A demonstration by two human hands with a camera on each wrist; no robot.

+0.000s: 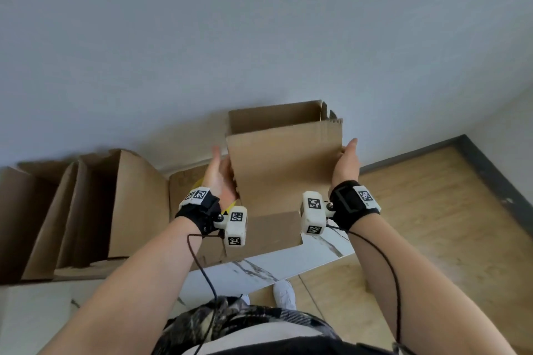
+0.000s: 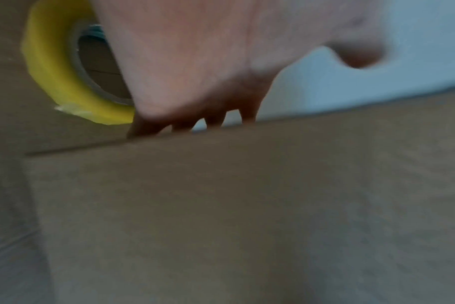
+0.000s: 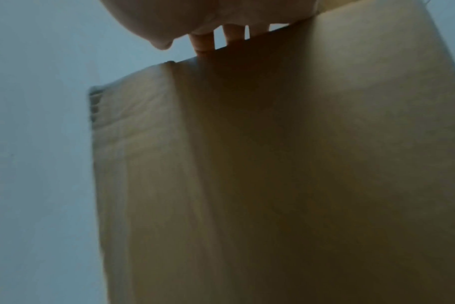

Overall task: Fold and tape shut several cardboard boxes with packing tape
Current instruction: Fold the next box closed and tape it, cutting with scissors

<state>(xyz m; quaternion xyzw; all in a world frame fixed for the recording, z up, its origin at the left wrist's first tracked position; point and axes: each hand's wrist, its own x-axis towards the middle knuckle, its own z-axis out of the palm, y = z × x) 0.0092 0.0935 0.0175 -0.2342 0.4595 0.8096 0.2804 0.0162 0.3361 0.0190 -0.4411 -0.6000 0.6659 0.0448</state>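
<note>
Holding a cardboard box [image 1: 284,164] up above the worktop [image 1: 314,256], in front of a pale wall [image 1: 259,23], one hand on each side. Left hand [image 1: 220,173] gripping the box's left edge, palm against the card, fingers [image 2: 210,121] going over the edge and out of sight behind it in the left wrist view. Right hand [image 1: 347,163] clasping the right edge, fingers [image 3: 203,44] likewise wrapping past the edge to the far side. Box standing open at the top, its flaps [image 1: 274,117] sticking upward, a lower flap [image 1: 268,232] hanging toward the marbled worktop.

Lying behind the left hand, a roll of yellow packing tape [image 2: 55,67], resting on brown card; only a sliver of it peeking out beside the left wrist in the head view. Standing to the left, several more cardboard boxes [image 1: 86,210], flattened or half open, leaning together in a row against the wall.

Wearing a black wrist strap [image 1: 202,210] on the left arm and another [image 1: 350,204] on the right, each carrying a white block with black-and-white square markers; thin dark cables [image 1: 202,265] trailing back along both forearms. Showing below the worktop edge, a wooden floor [image 1: 432,225] with a dark skirting board [image 1: 490,170], and a white shoe [image 1: 284,294].
</note>
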